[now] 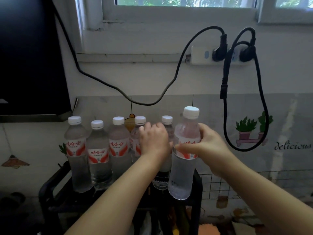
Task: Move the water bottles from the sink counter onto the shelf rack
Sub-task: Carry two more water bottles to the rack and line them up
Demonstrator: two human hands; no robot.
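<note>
Right hand grips clear plastic white-capped water bottle at its label, upright, above black shelf rack right edge. Left hand rests curled on the row bottles just left; gap there.

Five capped water bottles crowd the black shelf rack across the lower centre, standing nearly shoulder to shoulder. Black power cords hang in the right half; open wall lies above the caps.
</note>
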